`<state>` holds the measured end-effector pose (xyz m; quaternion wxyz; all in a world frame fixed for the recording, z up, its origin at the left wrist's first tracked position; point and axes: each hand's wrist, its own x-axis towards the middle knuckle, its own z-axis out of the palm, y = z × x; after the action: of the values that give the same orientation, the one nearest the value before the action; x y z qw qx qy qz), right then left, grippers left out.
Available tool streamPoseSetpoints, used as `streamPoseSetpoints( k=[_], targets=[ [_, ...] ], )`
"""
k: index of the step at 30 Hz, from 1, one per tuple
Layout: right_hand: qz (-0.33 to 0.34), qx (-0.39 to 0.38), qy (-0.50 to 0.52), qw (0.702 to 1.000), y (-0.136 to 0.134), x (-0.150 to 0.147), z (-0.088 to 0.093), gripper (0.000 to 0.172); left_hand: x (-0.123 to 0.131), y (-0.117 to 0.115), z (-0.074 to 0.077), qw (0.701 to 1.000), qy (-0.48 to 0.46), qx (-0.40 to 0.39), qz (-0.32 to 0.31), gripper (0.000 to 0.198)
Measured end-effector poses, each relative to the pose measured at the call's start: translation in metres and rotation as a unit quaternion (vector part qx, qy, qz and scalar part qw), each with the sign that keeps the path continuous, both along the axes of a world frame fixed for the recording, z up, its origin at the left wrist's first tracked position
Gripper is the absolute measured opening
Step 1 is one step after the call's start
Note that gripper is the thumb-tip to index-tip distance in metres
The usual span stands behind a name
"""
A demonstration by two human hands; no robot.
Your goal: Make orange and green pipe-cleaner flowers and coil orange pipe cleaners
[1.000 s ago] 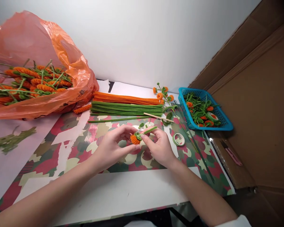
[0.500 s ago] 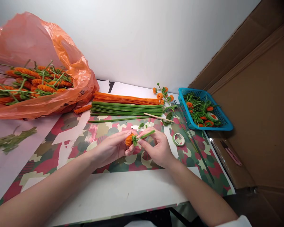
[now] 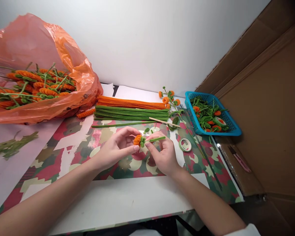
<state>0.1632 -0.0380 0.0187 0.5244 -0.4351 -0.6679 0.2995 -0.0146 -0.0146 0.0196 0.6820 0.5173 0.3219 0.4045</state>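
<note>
Over the middle of the table, a small orange pipe-cleaner flower (image 3: 137, 140) with green leaves at its base lies between my two hands. My left hand (image 3: 116, 144) has its fingertips on the orange head, index finger above and thumb below. My right hand (image 3: 163, 154) pinches the green stem just behind the leaves, and the stem's end sticks out past the fingers. Loose green leaf pieces (image 3: 147, 130) lie just beyond the hands. Behind them are a bundle of green pipe cleaners (image 3: 131, 113), a bundle of orange ones (image 3: 135, 102) and a thin wooden stick (image 3: 163, 122).
At the left an orange plastic bag (image 3: 82, 78) holds many orange-green pieces. On the right are a blue basket (image 3: 232, 131) of similar parts, a roll of green tape (image 3: 185, 145), a finished flower spray (image 3: 170, 98) and a pink cutter (image 3: 241, 160) on cardboard.
The flower has moved slightly right and up. My left hand has loosened, its thumb now stretched out below the orange head. My right hand keeps its pinch on the stem.
</note>
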Motion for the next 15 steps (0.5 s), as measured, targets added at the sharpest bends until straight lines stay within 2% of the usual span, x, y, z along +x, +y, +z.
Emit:
streamPoseSetpoints(
  k=[2,5,10,13,15],
  targets=[
    [0.009,0.000,0.008,1.000,-0.0008,-0.0004,0.0007,0.005,-0.0009,0.0015,-0.0006,1.000,0.021,0.004,0.001,0.028],
    [0.029,0.023,0.003,0.999,-0.0013,-0.0009,0.0024,0.007,-0.0007,0.0024,-0.0033,0.998,0.041,-0.037,-0.026,0.025],
    [0.039,0.045,-0.002,0.998,-0.0006,-0.0016,0.0028,0.009,0.0031,0.0005,-0.0032,0.979,0.009,-0.174,-0.108,0.047],
    [0.039,0.045,-0.002,0.998,-0.0003,-0.0021,0.0017,0.008,0.0049,-0.0020,-0.0010,0.970,0.038,-0.208,-0.120,0.057],
    [0.027,0.046,-0.008,0.999,-0.0005,-0.0024,0.0005,0.009,0.0053,-0.0031,-0.0005,0.973,0.036,-0.199,-0.110,0.057]
  ],
)
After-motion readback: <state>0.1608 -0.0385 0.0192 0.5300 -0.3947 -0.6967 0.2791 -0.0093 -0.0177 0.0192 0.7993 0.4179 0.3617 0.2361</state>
